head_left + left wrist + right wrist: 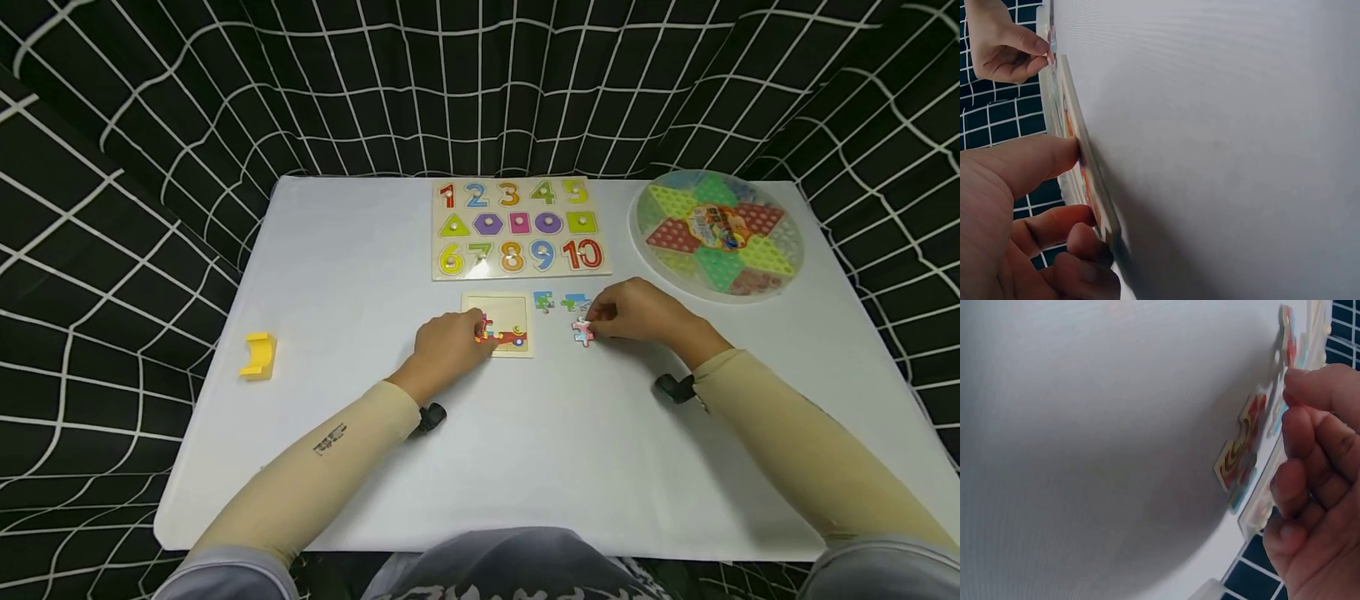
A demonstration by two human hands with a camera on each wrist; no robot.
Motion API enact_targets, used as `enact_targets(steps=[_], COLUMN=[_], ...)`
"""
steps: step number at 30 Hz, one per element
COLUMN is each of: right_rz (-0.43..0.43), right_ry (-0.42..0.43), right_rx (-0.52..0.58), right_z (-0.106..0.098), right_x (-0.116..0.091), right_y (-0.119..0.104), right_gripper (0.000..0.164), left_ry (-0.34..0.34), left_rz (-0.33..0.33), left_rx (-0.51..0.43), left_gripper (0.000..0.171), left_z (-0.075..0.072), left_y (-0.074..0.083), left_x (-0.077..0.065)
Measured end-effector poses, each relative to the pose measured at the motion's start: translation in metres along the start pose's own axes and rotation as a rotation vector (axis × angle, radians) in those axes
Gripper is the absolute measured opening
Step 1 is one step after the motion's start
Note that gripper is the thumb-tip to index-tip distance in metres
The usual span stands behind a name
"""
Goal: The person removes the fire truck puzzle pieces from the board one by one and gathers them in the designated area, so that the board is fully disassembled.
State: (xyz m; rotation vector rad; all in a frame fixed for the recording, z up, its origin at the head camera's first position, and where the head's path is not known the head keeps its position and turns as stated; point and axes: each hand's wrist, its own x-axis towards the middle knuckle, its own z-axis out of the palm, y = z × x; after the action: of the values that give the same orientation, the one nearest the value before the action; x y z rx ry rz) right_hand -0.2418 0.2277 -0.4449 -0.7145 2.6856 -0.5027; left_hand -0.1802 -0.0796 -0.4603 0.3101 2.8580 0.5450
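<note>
My left hand [448, 343] holds the left side of a small square wooden puzzle board [512, 308], thumb and fingers at its edge. Red vehicle pieces [512, 337] fill the near part of the board; bare wood shows behind them. To the right, my right hand [637, 310] pinches a red and light-blue jigsaw piece [582, 332] between thumb and forefinger, close to the tabletop. Two loose blue and green pieces [543, 301] lie just behind it. In the right wrist view, another loose red and yellow piece [1244, 440] lies below the right hand.
A number and shape peg board [521, 242] lies behind the small puzzle. At the back right sits a round star-patterned game board [716, 233] under a clear cover. A yellow curved block [259, 357] stands at the left on the white table [360, 250].
</note>
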Motion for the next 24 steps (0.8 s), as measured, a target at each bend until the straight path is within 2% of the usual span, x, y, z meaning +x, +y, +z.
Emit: enact_targets(steps=[7, 11, 15, 20, 24], right_rz=[0.025, -0.011, -0.08, -0.15, -0.143], right_ry=[-0.005, 0.005, 0.001, -0.018, -0.039], right_rx=[-0.055, -0.066, -0.075, -0.135, -0.186], right_z=[0.003, 0.003, 0.007, 0.016, 0.025], right_x=[0.004, 0.007, 0.022, 0.052, 0.073], right_y=[-0.001, -0.007, -0.033, -0.078, -0.107], right_gripper=[0.011, 0.011, 0.011, 0.01, 0.01], left_ry=[0.008, 0.017, 0.042, 0.089, 0.101], left_rz=[0.016, 0.014, 0.021, 0.016, 0.008], left_rx=[-0.029, 0.023, 0.084, 0.058, 0.025], left_gripper=[0.03, 0.033, 0.036, 0.03, 0.028], left_z=[0.002, 0.004, 0.006, 0.003, 0.003], left_y=[-0.004, -0.004, -0.004, -0.005, -0.008], left_x=[0.0, -0.003, -0.007, -0.008, -0.007])
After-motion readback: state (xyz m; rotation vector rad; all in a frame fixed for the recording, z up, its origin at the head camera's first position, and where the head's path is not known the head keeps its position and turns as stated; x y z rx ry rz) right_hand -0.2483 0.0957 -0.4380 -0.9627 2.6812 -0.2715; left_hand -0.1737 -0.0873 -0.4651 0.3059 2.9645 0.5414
